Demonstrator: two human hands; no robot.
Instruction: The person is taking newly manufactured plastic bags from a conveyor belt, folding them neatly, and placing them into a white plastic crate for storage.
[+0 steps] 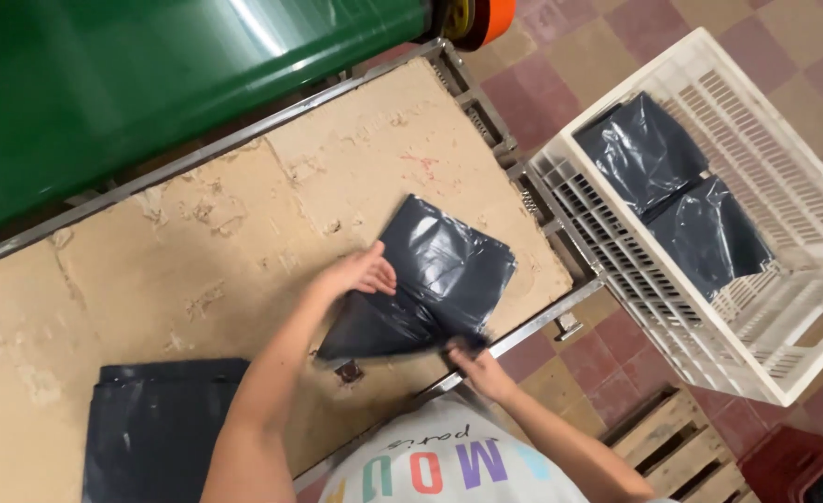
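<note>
Worktop (244,214): worn, pale board in a metal frame. White slatted crate (802,279) off its right edge, holding two folded dark bags (681,186). Stack of dark sheets (155,428) at the near left edge. Folded dark plastic bag (439,270) lies near the near right corner. Left hand (365,273) flat, fingers together, pressing its left side. Right hand (475,365) pinches its near edge.
</note>
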